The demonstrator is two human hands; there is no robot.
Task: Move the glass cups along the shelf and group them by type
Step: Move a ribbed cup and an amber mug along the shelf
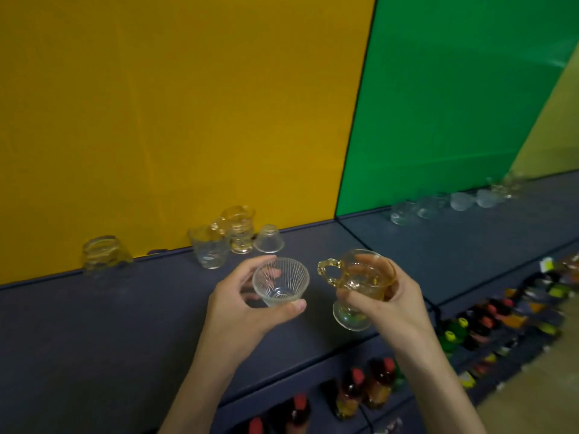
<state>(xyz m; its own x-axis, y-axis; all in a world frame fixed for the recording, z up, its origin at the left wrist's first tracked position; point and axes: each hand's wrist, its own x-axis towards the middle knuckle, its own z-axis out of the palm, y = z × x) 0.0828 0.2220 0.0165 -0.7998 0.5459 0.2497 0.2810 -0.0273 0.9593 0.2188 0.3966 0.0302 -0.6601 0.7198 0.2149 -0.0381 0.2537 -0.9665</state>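
A long dark shelf [94, 324] runs under yellow and green panels. Above it, the left hand [247, 303] wraps its fingers around a clear ribbed cup [280, 281], while the right hand [385, 303] grips an amber footed mug [360, 285], both lifted off the shelf.
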